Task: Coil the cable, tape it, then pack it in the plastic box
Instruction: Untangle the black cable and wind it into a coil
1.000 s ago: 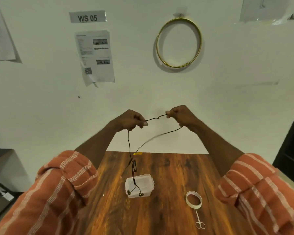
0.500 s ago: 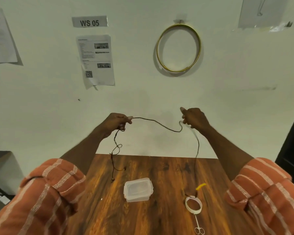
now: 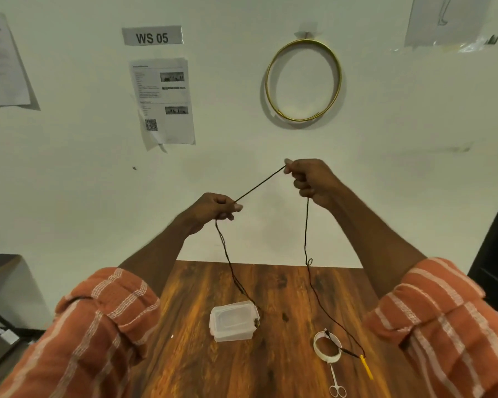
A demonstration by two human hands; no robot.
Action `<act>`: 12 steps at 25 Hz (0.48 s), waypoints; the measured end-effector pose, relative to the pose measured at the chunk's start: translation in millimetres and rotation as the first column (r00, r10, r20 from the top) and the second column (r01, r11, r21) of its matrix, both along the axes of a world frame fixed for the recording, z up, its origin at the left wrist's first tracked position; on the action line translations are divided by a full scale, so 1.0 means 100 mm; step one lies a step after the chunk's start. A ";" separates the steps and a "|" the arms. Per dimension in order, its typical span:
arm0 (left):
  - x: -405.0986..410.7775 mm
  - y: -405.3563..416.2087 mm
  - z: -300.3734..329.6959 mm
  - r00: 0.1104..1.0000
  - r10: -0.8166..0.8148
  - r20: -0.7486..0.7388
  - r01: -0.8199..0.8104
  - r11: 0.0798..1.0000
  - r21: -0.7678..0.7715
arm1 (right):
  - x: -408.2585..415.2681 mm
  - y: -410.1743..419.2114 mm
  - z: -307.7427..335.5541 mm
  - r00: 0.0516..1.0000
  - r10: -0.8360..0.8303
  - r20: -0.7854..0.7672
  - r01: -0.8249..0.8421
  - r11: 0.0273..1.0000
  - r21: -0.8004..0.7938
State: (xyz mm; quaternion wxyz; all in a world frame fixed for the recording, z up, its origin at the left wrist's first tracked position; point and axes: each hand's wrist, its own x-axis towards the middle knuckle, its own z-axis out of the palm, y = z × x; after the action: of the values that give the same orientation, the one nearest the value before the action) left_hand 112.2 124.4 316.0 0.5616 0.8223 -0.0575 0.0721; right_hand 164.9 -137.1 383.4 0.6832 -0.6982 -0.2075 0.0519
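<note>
Wooden table (image 3: 285, 285): shut plastic box (image 3: 233, 325) (contents unclear).

I couldn't read the small print on the wall notice (image 3: 163, 100); the sheets at upper left (image 3: 3, 61) and upper right (image 3: 443, 18) were cropped.

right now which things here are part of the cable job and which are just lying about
Part of the job:
- black cable, held by left hand and right hand
- plastic box, lid on
- tape roll
- scissors

Just there:
- gold hoop on the wall
- WS 05 sign
- printed sheet
</note>
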 end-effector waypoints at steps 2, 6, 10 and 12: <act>-0.03 0.02 -0.22 0.999 -0.010 -0.053 0.006 0.997 -0.073 | 0.04 -0.09 0.15 0.994 -0.107 0.021 0.105 0.992 0.063; -0.08 0.07 -0.60 0.991 -0.052 -0.127 0.021 0.972 -0.234 | 0.13 -0.32 0.45 0.980 -0.200 0.014 0.192 0.955 0.227; -0.11 0.03 -0.83 0.989 -0.049 -0.143 0.019 0.979 -0.202 | 0.11 -0.28 0.70 0.999 0.041 -0.019 -0.029 0.900 0.435; -0.10 -0.02 -0.89 0.989 -0.029 -0.146 0.007 0.989 -0.148 | 0.06 -0.19 0.87 0.998 0.059 0.037 -0.070 0.899 0.432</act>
State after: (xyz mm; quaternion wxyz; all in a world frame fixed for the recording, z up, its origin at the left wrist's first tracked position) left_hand 102.0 122.8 226.7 0.6240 0.7812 -0.0179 0.0099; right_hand 170.5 -156.4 470.8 0.8166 -0.5224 -0.2446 0.0191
